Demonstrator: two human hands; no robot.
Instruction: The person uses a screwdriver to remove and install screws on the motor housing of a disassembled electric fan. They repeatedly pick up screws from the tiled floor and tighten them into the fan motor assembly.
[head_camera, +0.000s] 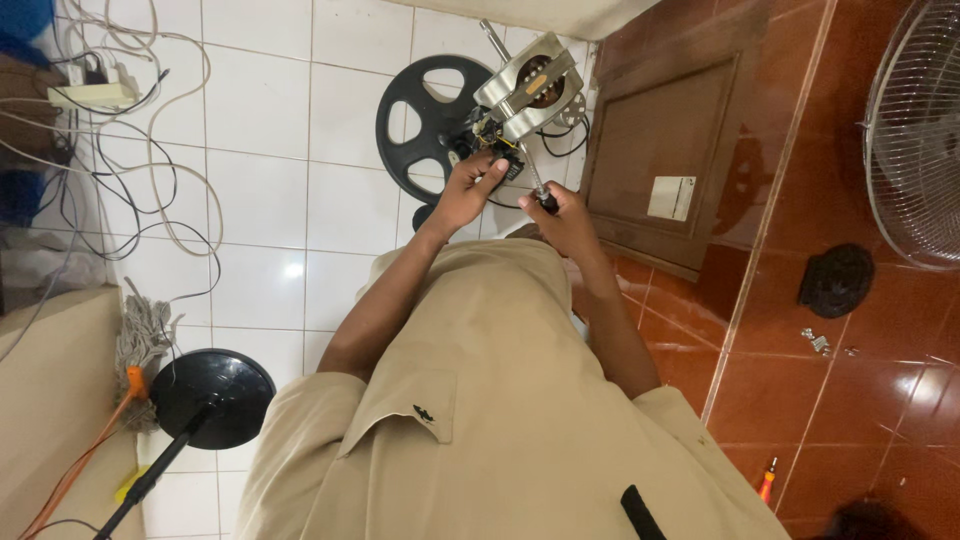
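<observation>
Two hands closed: left hand (468, 188) grips fan motor (527, 85) (shaft pointing away), right hand (562, 215) screwdriver (537, 184)

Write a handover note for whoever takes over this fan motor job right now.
Left hand: grips the underside of the fan motor, held up over the white tiles.
Right hand: holds a screwdriver, its shaft running up to the motor.
Nearby: black round fan part on the floor beneath, wire guard at right, loose screws on the red tiles.
Done: motor is out of its housing. Left: cannot tell which screws remain.
</observation>
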